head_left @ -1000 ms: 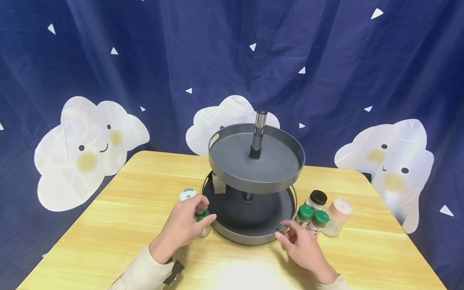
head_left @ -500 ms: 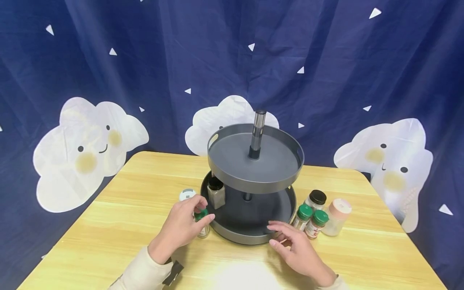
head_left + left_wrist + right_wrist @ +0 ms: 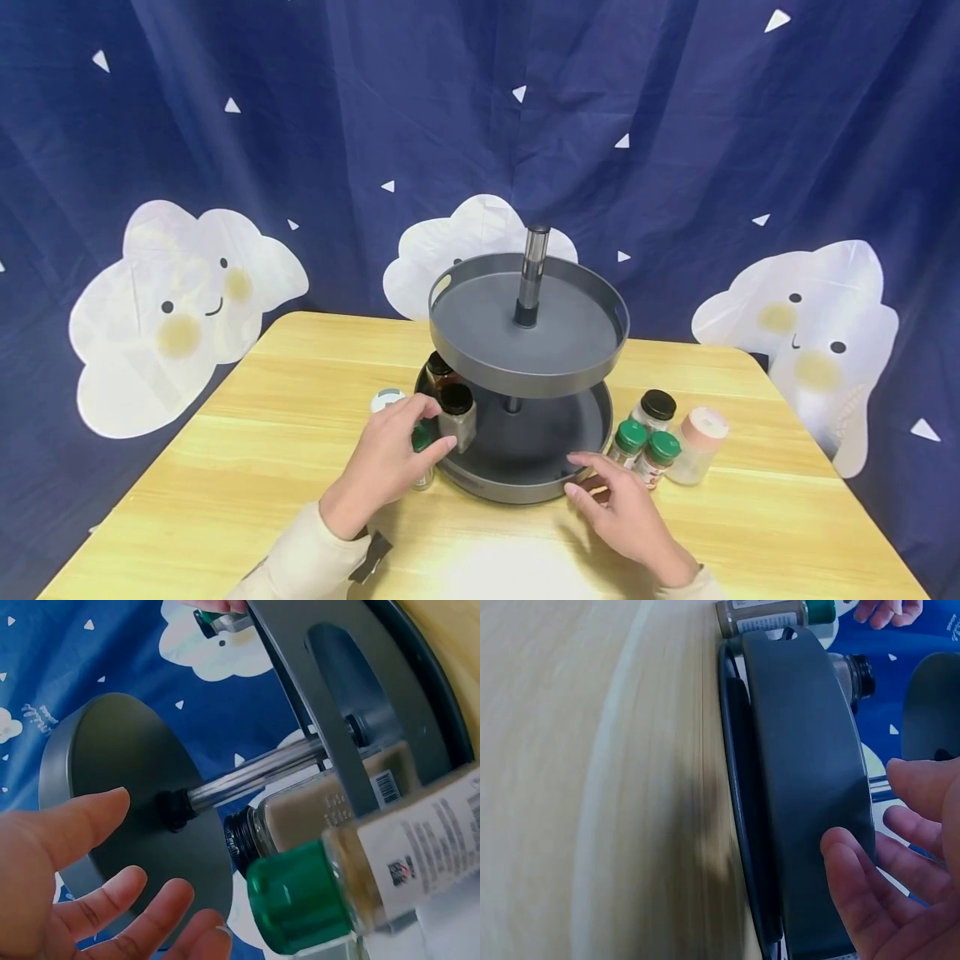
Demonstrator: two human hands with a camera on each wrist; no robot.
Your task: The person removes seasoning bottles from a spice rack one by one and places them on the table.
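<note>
Dark-grey round two-tier tray point(image 3: 528, 383) is flanked by left hand point(image 3: 386, 454), near a black-capped square glass jar point(image 3: 461, 427), and right hand point(image 3: 626, 515), at the lower rim point(image 3: 510, 494); both grips are released.

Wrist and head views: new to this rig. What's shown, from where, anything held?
There is no robot here, just a person's bare left hand and right hand. The head view comes from a camera worn on the head, looking forward and down. The other two come from a camera on each wrist, so the scene looks tipped sideways there.

On the table stands a two-tier round tray stand. Its lower tray holds two black-capped jars. To the left are a green-capped jar and a white-lidded container; to the right, a third black-capped jar, two more green-capped jars and a pink-lidded jar.

Neither hand grips anything. The left is open near the jars; the right is at the lower tray's rim, contact hard to tell.
</note>
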